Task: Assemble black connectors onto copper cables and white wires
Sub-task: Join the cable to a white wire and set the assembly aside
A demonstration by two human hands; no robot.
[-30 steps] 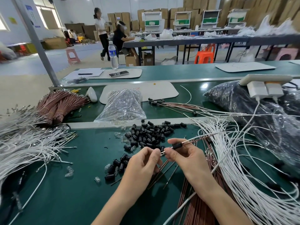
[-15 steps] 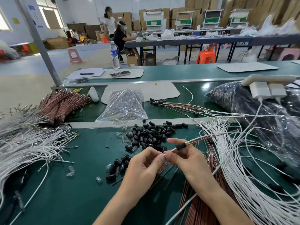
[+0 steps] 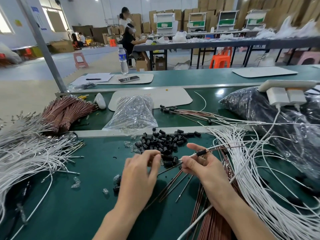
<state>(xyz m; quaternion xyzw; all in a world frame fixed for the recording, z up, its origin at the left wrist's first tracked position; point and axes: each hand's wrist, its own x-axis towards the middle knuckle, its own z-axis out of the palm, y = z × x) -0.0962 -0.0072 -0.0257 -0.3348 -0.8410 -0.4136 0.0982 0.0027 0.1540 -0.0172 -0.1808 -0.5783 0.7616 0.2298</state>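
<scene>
I see open bench (image 3: 83, 201) front-left; left wire pile (image 3: 26, 153) and right wire pile (image 3: 259, 187) flank it, connector heap (image 3: 162, 141) blocks ahead.

Loose connectors (image 3: 162, 142) piled mid-tabletop (image 3: 69, 213), wire heap (image 3: 26, 156) to the left, wire loops (image 3: 259, 187) fanned right, plastic bag (image 3: 131, 113) behind the pile, cable bundles (image 3: 67, 111) back left.

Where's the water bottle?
In the head view, the water bottle stands on the far table, left of centre, just behind the white papers and the phone.

Green bench (image 3: 78, 205) bears black connectors (image 3: 162, 141), white wires (image 3: 26, 153)
</scene>
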